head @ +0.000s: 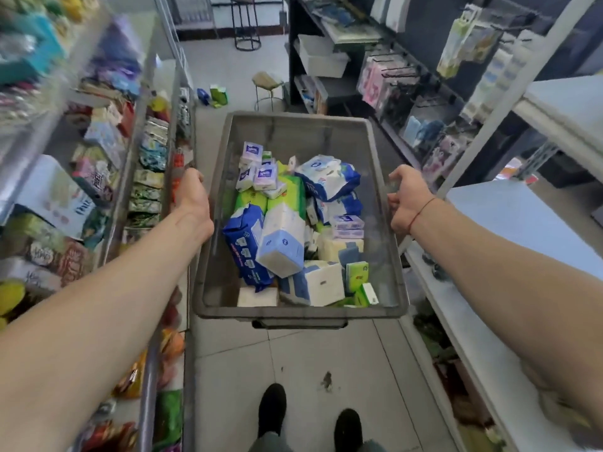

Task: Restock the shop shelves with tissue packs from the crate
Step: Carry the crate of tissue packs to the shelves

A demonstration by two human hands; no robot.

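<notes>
- Stocked shelves [107, 164] line both sides of a tiled aisle.
- Left hand [192, 199] and right hand [406, 199] each clamp a long rim of the grey crate [298, 313] (held above the floor).
- Tissue packs [284, 243] lie heaped inside.

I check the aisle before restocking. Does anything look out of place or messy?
Yes. A blue pack and green packs lie loose on the floor ahead, beyond the crate. A dark stain marks the tile near the shoes.
</notes>
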